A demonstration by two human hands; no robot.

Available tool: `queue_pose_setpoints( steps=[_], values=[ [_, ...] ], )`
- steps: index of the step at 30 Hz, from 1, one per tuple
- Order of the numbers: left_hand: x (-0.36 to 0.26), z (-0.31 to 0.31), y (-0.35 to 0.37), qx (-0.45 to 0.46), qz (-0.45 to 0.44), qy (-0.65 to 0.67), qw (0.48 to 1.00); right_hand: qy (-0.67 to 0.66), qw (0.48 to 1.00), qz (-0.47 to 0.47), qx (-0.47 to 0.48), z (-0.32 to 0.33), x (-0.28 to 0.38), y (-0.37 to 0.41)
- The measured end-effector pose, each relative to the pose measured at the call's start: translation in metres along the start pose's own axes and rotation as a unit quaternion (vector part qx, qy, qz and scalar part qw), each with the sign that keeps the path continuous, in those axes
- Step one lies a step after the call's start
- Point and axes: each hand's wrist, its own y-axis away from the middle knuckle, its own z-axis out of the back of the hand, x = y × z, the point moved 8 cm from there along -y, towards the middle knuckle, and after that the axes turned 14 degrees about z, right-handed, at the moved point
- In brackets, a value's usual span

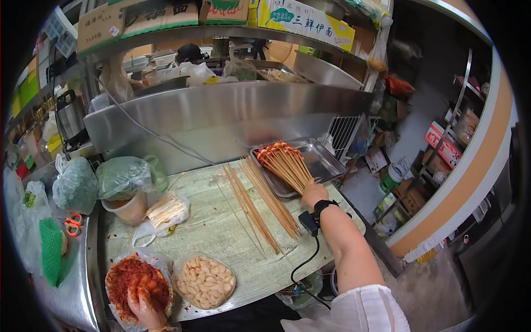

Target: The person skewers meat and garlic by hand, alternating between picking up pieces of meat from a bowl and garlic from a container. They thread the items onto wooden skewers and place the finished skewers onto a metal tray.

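Observation:
My right hand (314,193) is closed round the bare ends of a bundle of loaded bamboo skewers (285,161). Small orange-red food pieces crowd their far tips, which lie over a metal tray (326,163). At the lower left, my left hand (145,303) has its fingers curled into a red chili mixture (124,276), smeared with it, in a plastic-lined bowl. Right of that bowl stands a container of pale peeled garlic-like cloves (203,281). Bare bamboo skewers (254,205) lie in rows between my hands.
Enoki-like white strands (166,210) lie on a plastic bag beside a white tub (126,209). Filled plastic bags (76,182) and orange-handled scissors (73,224) are at left. A steel panel (232,113) backs the worktop. A black cable (310,260) hangs from my right wrist.

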Motion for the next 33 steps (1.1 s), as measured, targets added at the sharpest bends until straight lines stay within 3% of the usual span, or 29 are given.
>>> queue_pose_setpoints(
  steps=[7, 9, 10, 11, 12, 13, 14, 15, 18, 22, 24, 25, 27, 29, 31, 33],
  values=[
    [-0.007, -0.017, 0.008, -0.005, 0.014, -0.028, 0.999, 0.083, 0.994, 0.068, -0.013, -0.002, 0.006, -0.002],
    [-0.018, -0.026, 0.015, -0.019, -0.044, -0.201, 0.978, 0.137, 0.982, 0.11, -0.063, -0.005, 0.008, -0.009],
    [-0.034, -0.037, 0.024, -0.064, -0.116, -0.354, 0.926, 0.137, 0.982, 0.119, -0.06, -0.007, 0.008, -0.01],
    [-0.027, -0.026, 0.028, -0.133, -0.18, -0.405, 0.886, 0.143, 0.978, 0.119, -0.091, -0.002, 0.007, -0.01],
    [-0.032, -0.049, 0.023, -0.032, -0.075, -0.317, 0.945, 0.148, 0.973, 0.129, -0.118, -0.005, 0.009, -0.011],
    [-0.043, -0.056, 0.029, -0.045, -0.126, -0.403, 0.905, 0.136, 0.962, 0.155, -0.181, -0.017, -0.002, -0.024],
    [-0.044, -0.053, 0.031, -0.076, -0.177, -0.47, 0.861, 0.107, 0.97, 0.155, -0.152, -0.011, 0.001, -0.015],
    [-0.049, -0.059, 0.031, -0.052, -0.203, -0.483, 0.85, 0.116, 0.972, 0.152, -0.137, -0.012, 0.002, -0.017],
    [-0.048, -0.056, 0.021, 0.003, -0.241, -0.474, 0.847, 0.134, 0.972, 0.159, -0.105, -0.005, 0.01, -0.009],
    [-0.05, -0.054, 0.01, 0.0, -0.175, -0.431, 0.885, 0.156, 0.967, 0.173, -0.103, -0.006, 0.014, -0.01],
    [-0.04, -0.041, -0.001, -0.011, -0.158, -0.34, 0.927, 0.166, 0.961, 0.18, -0.127, -0.008, 0.015, -0.019],
    [-0.044, -0.041, -0.002, -0.019, -0.177, -0.42, 0.89, 0.18, 0.955, 0.183, -0.145, -0.009, 0.015, -0.013],
    [-0.023, -0.029, -0.013, 0.024, -0.052, -0.26, 0.964, 0.174, 0.953, 0.195, -0.152, -0.003, 0.014, -0.005],
    [-0.022, -0.035, -0.009, 0.036, 0.037, -0.116, 0.992, 0.137, 0.974, 0.157, -0.088, 0.023, 0.028, 0.031],
    [-0.02, -0.028, -0.013, 0.029, 0.034, -0.143, 0.989, 0.147, 0.969, 0.162, -0.114, 0.029, 0.029, 0.044],
    [-0.035, -0.029, -0.008, -0.003, -0.058, -0.262, 0.963, 0.157, 0.962, 0.167, -0.147, 0.034, 0.039, 0.056]
  ],
)
